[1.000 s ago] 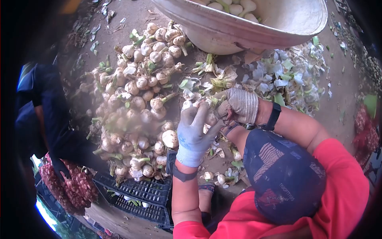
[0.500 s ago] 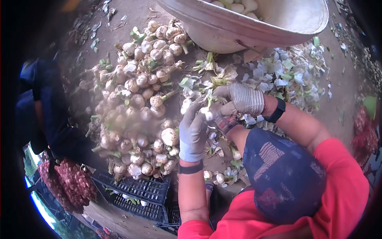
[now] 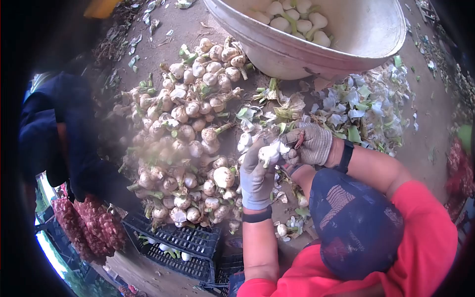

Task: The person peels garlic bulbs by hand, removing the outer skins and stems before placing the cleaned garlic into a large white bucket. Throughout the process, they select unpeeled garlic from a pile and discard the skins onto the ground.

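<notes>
A peeled white garlic bulb (image 3: 269, 152) with a short cut stem is pinched in my left hand (image 3: 255, 175), which wears a pale work glove. Close beside the bulb, my gloved right hand (image 3: 315, 142) is closed, with a thin reddish object (image 3: 300, 139) showing at its fingers; its kind is not clear. To the left of my hands lies a large heap of unpeeled garlic bulbs (image 3: 190, 111) with stem stubs. Ahead, a big whitish tub (image 3: 292, 52) holds several clean garlic bulbs (image 3: 303, 22). Loose garlic skins (image 3: 363, 104) are piled beyond my right hand.
Black plastic crates (image 3: 173, 240) stand at the lower left, with a few white bulbs in them. A red mesh sack (image 3: 89, 227) is near them, beside a person in dark clothes (image 3: 74, 133). Another red sack (image 3: 459, 168) is at the far right. A dark blue cap (image 3: 358, 222) fills the lower middle.
The bulb now shows larger and whiter in my left hand. My right hand has turned, and the reddish object has come into sight. The view has shifted, showing more of the tub's inside.
</notes>
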Action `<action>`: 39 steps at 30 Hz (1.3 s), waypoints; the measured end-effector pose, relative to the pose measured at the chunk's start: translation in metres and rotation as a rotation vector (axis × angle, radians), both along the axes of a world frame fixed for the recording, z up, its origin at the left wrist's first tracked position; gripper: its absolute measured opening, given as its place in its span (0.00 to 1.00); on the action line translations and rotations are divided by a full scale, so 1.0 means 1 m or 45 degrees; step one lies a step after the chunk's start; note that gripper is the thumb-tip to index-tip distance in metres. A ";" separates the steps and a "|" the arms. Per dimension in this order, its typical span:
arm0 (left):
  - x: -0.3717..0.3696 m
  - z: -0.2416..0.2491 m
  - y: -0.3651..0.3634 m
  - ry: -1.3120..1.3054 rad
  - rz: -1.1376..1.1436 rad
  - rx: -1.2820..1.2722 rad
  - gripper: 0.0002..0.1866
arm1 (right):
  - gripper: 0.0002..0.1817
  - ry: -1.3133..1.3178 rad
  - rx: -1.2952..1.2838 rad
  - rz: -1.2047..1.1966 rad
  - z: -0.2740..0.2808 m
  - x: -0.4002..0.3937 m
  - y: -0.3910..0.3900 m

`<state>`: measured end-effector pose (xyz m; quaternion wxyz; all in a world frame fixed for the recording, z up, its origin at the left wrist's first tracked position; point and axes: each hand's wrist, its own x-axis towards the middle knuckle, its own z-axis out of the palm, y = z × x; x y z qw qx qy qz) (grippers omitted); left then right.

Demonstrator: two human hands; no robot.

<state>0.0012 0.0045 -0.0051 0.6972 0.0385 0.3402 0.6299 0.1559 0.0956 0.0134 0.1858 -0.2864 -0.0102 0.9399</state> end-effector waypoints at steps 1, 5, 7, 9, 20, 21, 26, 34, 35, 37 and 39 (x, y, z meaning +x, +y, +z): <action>0.000 0.003 0.001 0.280 0.020 0.003 0.25 | 0.08 -0.127 -0.059 0.056 -0.006 -0.001 0.000; 0.002 0.023 -0.001 0.610 0.150 -0.121 0.27 | 0.17 -0.357 0.574 0.159 0.012 -0.009 -0.001; 0.007 0.035 0.005 0.402 0.211 -0.250 0.28 | 0.17 -0.197 0.291 0.006 -0.003 -0.015 -0.002; 0.015 0.031 0.004 0.273 0.321 -0.241 0.28 | 0.17 -0.349 0.584 0.140 0.005 -0.020 -0.001; -0.010 0.026 0.004 0.461 0.131 -0.086 0.26 | 0.22 -1.621 2.533 0.905 -0.003 0.029 0.029; -0.010 0.029 0.005 0.630 0.053 -0.111 0.26 | 0.21 -1.258 2.287 0.795 0.012 0.017 0.023; -0.001 0.028 0.006 0.727 0.062 -0.159 0.23 | 0.11 -1.119 2.384 0.638 0.008 -0.018 0.002; -0.007 0.005 -0.002 1.500 -0.161 0.006 0.22 | 0.12 -1.272 2.449 0.798 0.006 -0.022 -0.002; -0.006 0.008 0.001 1.476 -0.146 0.002 0.20 | 0.12 -1.276 2.448 0.795 0.008 -0.023 -0.002; 0.001 0.021 0.003 1.244 -0.093 -0.086 0.19 | 0.11 -1.274 2.450 0.726 0.010 -0.026 -0.002; 0.000 0.024 -0.001 1.012 -0.046 -0.181 0.18 | 0.10 -1.245 2.486 0.714 0.006 -0.027 -0.004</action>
